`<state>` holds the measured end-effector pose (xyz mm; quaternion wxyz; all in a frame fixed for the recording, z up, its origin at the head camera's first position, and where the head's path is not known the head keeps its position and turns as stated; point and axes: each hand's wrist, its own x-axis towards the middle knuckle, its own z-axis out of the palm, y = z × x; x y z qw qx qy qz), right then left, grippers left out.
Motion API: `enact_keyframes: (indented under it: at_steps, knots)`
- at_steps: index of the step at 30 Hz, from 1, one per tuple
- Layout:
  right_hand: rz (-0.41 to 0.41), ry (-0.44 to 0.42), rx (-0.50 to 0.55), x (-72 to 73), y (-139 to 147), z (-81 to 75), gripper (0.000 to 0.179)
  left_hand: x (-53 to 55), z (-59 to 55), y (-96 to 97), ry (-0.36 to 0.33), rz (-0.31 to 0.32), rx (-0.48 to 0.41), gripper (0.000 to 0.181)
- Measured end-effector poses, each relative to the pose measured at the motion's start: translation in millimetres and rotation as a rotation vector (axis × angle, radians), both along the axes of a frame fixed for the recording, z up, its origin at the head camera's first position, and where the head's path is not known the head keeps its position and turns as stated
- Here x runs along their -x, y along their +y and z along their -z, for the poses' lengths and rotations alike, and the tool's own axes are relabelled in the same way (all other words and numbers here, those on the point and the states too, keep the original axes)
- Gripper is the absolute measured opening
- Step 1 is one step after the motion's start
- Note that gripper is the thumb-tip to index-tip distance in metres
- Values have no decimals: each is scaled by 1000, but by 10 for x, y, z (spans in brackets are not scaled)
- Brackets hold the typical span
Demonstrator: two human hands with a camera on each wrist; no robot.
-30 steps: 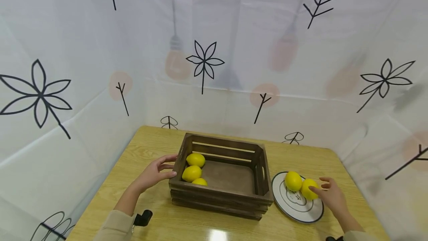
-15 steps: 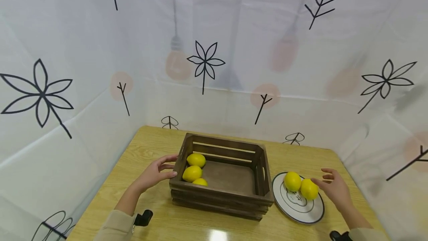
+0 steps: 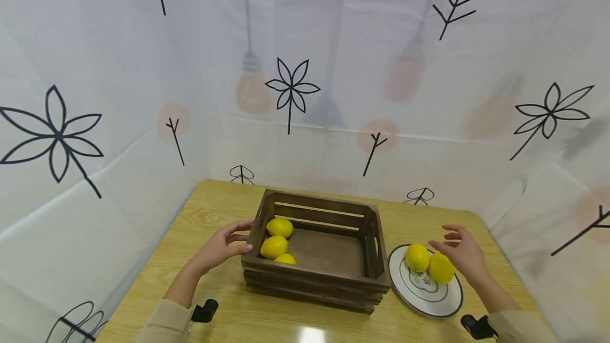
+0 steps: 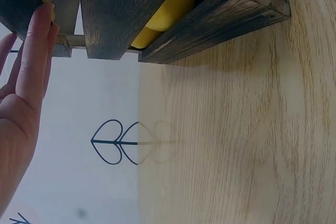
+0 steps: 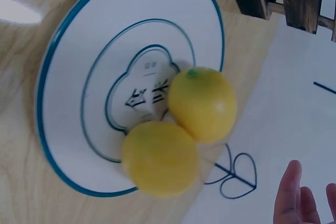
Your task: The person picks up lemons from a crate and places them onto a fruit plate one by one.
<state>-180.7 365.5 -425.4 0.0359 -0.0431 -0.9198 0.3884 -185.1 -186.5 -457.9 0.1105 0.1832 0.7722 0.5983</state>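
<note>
A dark brown wooden crate (image 3: 314, 285) stands on the table, with three yellow lemons (image 3: 274, 247) along its left inner side. My left hand (image 3: 221, 247) rests against the crate's left end; in the left wrist view its fingers (image 4: 32, 59) lie straight along the slats. To the right of the crate, a white plate (image 3: 431, 308) with a dark blue rim carries two more lemons (image 3: 417, 258), side by side. Over the plate's far right edge, my right hand (image 3: 464, 255) hovers with loosely extended fingers, holding nothing, close to the right-hand lemon (image 3: 441, 270).
The wood-grain table (image 3: 205, 306) is bordered at the back and sides by a white cloth (image 3: 329, 152) printed with plants and light bulbs. Black wrist mounts (image 3: 205, 310) sit at both sleeves. A bright light reflection shows near the front of the table.
My right hand has come off the right-hand lemon, lifting and moving away toward the plate's far side. The left hand, crate and lemons stay in place.
</note>
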Motion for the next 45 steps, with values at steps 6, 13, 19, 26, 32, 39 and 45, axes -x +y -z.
enact_keyframes:
  at_steps: [6,13,19,26,32,39,45]
  knots:
    - [-16,16,18,82,-143,-88,75,-12,-22,11,-4,-3,-1,60]
    - [-68,61,52,164,-282,-158,70,-14,-24,12,-10,-2,-4,60]
    - [-120,90,92,231,-390,-229,66,-15,-26,15,-8,-4,-8,60]
    - [-132,88,109,286,-501,-295,65,-18,-25,10,-8,-5,-7,60]
    - [-136,116,121,316,-572,-370,63,-21,-22,8,-13,-10,-4,60]
    - [-131,142,118,371,-609,-435,60,-18,-21,10,-17,-6,-6,59]
    - [-150,172,135,422,-671,-488,57,-22,-23,5,-20,-9,-5,59]
